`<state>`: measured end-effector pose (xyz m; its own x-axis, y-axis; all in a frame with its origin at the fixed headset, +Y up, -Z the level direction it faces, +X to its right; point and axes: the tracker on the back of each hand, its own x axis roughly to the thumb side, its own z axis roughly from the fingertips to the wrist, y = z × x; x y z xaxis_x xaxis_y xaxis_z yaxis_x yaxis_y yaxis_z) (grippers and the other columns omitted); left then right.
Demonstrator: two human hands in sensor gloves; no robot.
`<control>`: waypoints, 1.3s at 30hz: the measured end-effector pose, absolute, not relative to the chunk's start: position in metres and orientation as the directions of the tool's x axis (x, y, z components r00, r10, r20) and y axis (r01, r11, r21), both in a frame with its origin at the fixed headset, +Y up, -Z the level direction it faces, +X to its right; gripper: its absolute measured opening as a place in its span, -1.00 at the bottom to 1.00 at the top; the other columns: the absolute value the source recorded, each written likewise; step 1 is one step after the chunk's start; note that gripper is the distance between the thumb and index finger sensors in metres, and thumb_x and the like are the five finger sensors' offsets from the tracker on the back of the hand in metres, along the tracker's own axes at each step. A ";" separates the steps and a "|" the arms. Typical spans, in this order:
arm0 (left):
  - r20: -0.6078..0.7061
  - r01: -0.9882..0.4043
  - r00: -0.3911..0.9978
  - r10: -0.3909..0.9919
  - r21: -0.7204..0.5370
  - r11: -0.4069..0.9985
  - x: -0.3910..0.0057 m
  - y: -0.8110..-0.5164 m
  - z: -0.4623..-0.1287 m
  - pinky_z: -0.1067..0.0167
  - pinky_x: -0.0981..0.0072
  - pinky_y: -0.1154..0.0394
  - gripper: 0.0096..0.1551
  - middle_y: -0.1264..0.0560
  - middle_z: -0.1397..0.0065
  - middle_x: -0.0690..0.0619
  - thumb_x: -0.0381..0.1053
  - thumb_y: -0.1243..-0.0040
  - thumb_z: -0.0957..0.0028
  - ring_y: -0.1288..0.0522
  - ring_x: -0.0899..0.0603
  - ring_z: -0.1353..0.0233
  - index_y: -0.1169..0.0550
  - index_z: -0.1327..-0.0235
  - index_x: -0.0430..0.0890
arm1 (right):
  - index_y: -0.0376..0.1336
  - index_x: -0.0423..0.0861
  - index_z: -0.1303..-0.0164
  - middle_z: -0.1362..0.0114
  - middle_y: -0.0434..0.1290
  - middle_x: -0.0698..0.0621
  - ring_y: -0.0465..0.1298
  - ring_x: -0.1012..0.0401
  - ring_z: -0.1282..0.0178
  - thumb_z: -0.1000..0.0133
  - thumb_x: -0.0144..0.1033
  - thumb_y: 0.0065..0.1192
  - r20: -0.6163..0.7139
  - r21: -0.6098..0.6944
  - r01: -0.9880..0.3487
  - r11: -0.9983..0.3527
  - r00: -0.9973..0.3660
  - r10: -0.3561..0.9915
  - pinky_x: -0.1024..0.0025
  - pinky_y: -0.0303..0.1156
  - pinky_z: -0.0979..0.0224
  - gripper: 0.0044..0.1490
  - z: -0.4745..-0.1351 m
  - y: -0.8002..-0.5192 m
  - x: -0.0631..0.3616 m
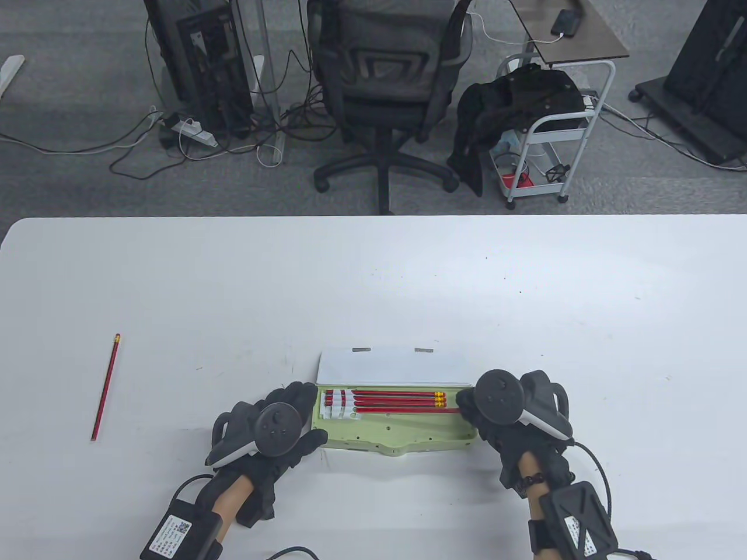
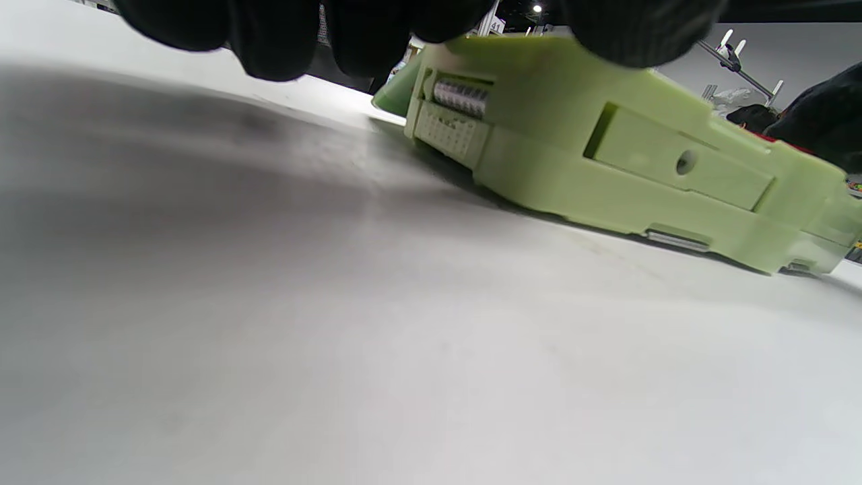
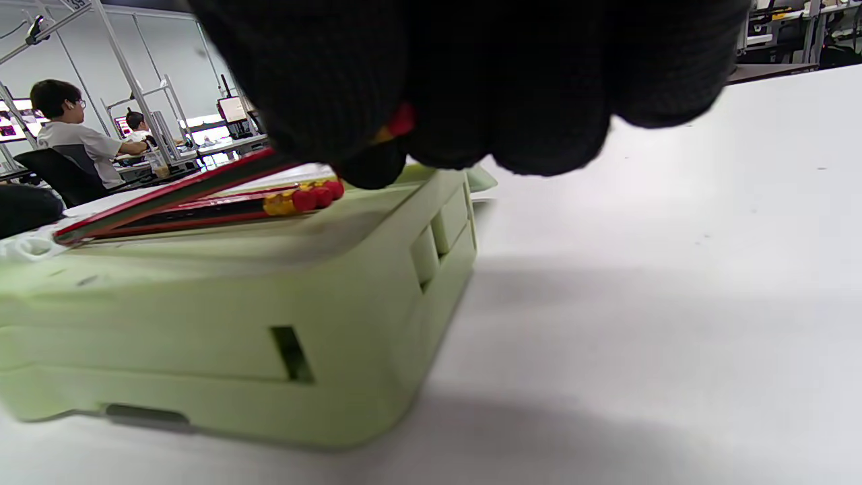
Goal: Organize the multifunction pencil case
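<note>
Table view shows, far to the left on the smooth white table [image 1: 373,280], a lone red pencil [image 1: 105,387] lying nearly upright in the frame, thin and straight, with its eraser tip at the far end, well apart from everything else. Further right, the left hand [image 1: 274,429] in a black knitted glove rests at the left end of the pencil case [image 1: 397,434]; its fingers [image 2: 269,34] reach over the case's end edge with the thumb along the near corner, so it steadies the case with fingers lightly curled on it. The pencil case is a pale green, matte plastic box, long and rectangular, with moulded slots and recesses along its side wall, as the left wrist view shows. Its white lid [image 1: 394,366] stands open behind, flat and smooth, with two small grey metal plates near the far edge. Inside, three red pencils [image 1: 391,398] lie side by side along the length, yellow ferrules and red erasers at the right. At the right end, the right hand [image 1: 502,408] pinches the eraser end of a fourth pencil [image 3: 175,192], which slants down into the case; the right wrist view shows its fingers [image 3: 431,81] clenched around that tip.
</note>
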<state>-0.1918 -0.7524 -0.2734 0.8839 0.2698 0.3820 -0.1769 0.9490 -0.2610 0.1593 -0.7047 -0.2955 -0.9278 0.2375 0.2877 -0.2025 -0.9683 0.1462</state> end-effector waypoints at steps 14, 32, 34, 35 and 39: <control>0.381 -0.177 0.884 0.271 -0.264 0.948 -0.191 -0.753 -0.274 -0.40 -0.53 -0.23 0.00 -0.18 -0.75 -0.34 0.28 0.02 -0.10 -0.25 -0.56 -0.63 -0.06 -0.69 -0.21 | 0.48 -0.11 -0.15 -0.17 0.58 -0.08 0.62 -0.03 -0.10 0.00 -0.29 0.49 0.341 0.036 -0.090 -0.995 -0.935 0.096 -0.07 0.57 -0.28 -0.50 -0.294 -0.707 0.138; 0.376 -0.181 0.884 0.279 -0.274 0.945 -0.192 -0.754 -0.274 -0.40 -0.53 -0.23 0.01 -0.17 -0.75 -0.35 0.28 0.03 -0.10 -0.26 -0.57 -0.62 -0.06 -0.70 -0.20 | 0.42 -0.14 -0.27 -0.24 0.54 -0.14 0.59 -0.07 -0.14 -0.12 -0.14 0.27 0.265 0.055 -0.234 -0.971 -0.934 0.240 -0.10 0.54 -0.30 -0.43 -0.295 -0.703 0.157; 0.377 -0.182 0.883 0.280 -0.275 0.944 -0.192 -0.754 -0.274 -0.40 -0.53 -0.23 0.01 -0.17 -0.75 -0.35 0.28 0.03 -0.10 -0.26 -0.56 -0.62 -0.06 -0.70 -0.20 | 0.42 -0.14 -0.28 -0.25 0.53 -0.15 0.59 -0.08 -0.15 -0.12 -0.14 0.27 0.238 0.033 -0.233 -0.972 -0.943 0.234 -0.10 0.54 -0.30 -0.43 -0.295 -0.702 0.160; 0.377 -0.183 0.883 0.281 -0.277 0.943 -0.192 -0.754 -0.274 -0.40 -0.53 -0.23 0.01 -0.17 -0.75 -0.35 0.28 0.02 -0.10 -0.26 -0.56 -0.62 -0.06 -0.69 -0.20 | 0.40 -0.15 -0.31 -0.28 0.52 -0.17 0.59 -0.09 -0.17 -0.13 -0.16 0.28 0.213 0.031 -0.219 -0.975 -0.952 0.221 -0.11 0.53 -0.31 -0.41 -0.295 -0.702 0.162; 0.377 -0.182 0.883 0.280 -0.276 0.944 -0.192 -0.754 -0.274 -0.39 -0.53 -0.23 0.01 -0.17 -0.75 -0.35 0.28 0.03 -0.10 -0.26 -0.57 -0.62 -0.06 -0.69 -0.20 | 0.31 -0.19 -0.44 -0.40 0.44 -0.25 0.54 -0.17 -0.28 -0.13 -0.18 0.33 0.167 0.090 -0.136 -0.987 -0.974 0.150 -0.15 0.50 -0.35 -0.32 -0.296 -0.708 0.162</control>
